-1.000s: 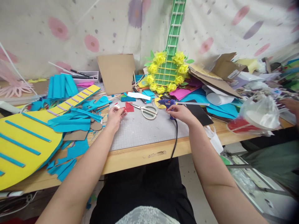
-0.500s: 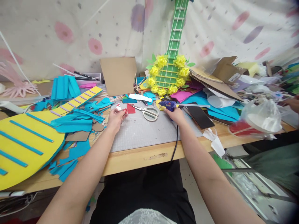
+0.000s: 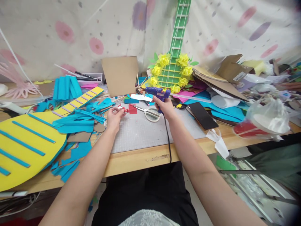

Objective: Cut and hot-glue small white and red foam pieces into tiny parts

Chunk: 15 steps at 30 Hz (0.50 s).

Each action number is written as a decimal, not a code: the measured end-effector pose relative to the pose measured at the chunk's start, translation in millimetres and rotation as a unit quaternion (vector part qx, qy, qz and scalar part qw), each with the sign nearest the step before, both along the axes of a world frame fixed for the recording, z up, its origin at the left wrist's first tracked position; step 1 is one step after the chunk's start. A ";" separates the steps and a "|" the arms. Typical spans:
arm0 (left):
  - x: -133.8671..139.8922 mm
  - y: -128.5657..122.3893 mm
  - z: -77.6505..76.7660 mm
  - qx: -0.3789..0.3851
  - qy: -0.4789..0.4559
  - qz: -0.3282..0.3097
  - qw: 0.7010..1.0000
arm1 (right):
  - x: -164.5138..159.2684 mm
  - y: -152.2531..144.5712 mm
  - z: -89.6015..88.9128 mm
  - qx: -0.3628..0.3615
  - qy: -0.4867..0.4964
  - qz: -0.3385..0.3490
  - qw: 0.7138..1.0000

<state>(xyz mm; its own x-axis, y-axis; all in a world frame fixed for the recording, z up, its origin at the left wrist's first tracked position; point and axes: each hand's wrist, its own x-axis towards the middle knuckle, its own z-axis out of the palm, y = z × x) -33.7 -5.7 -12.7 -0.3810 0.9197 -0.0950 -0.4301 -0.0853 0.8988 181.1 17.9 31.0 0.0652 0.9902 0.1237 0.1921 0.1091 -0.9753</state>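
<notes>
My right hand (image 3: 165, 107) is wrapped round a blue glue gun (image 3: 158, 92), lifted above the mat with its nozzle to the left and a long glue stick (image 3: 190, 97) out of its back. A black cord hangs from its handle. My left hand (image 3: 114, 118) pinches a small red and white piece (image 3: 124, 109), partly hidden by the fingers. A red paper square (image 3: 133, 109) and scissors with pale handles (image 3: 151, 115) lie between my hands on the grey cutting mat (image 3: 141, 135).
A yellow and blue guitar shape (image 3: 30, 141) lies left among blue scraps (image 3: 75, 153). Behind stand a cardboard sheet (image 3: 120, 76) and a green guitar with yellow flowers (image 3: 172, 70). Right are a phone (image 3: 202, 115), a bagged red tub (image 3: 261, 122) and a person's hand (image 3: 291, 86).
My right hand has raised the glue gun and moved it left, off the yellow thing beside the mat. My left hand stays nearly in place with the small piece.
</notes>
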 end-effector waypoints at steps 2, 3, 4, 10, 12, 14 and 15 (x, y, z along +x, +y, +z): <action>-1.6 0.7 0.8 -0.006 -0.003 0.002 1.000 | -20.3 -1.3 -10.1 -0.014 0.029 -0.009 0.999; -2.3 0.9 1.5 -0.010 -0.006 0.003 1.000 | -28.8 -3.3 -15.7 -0.033 0.031 0.005 0.999; -2.9 1.1 2.2 -0.014 -0.008 0.005 1.000 | -35.8 -6.1 -20.7 -0.052 0.022 0.025 0.998; -5.6 1.0 6.4 -0.018 -0.014 0.034 0.999 | -45.8 -24.6 -29.7 -0.067 -0.036 0.103 0.992; -6.4 0.6 6.4 -0.018 -0.009 0.031 0.999 | -43.0 -26.7 -28.8 -0.073 -0.040 0.104 0.991; -7.4 0.2 5.4 -0.021 0.001 0.020 1.000 | -40.6 -27.0 -28.8 -0.077 -0.051 0.104 0.990; -7.9 0.2 4.6 -0.022 0.007 0.014 1.000 | -39.9 -26.9 -29.1 -0.079 -0.059 0.103 0.990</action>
<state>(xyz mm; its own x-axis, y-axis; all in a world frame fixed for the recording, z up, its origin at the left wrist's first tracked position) -41.6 -5.6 -8.0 -0.4089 0.9034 -0.1295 -0.4161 -0.0582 0.9074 141.2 -9.0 1.9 -0.1461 0.9885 -0.0390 0.2948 0.0059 -0.9555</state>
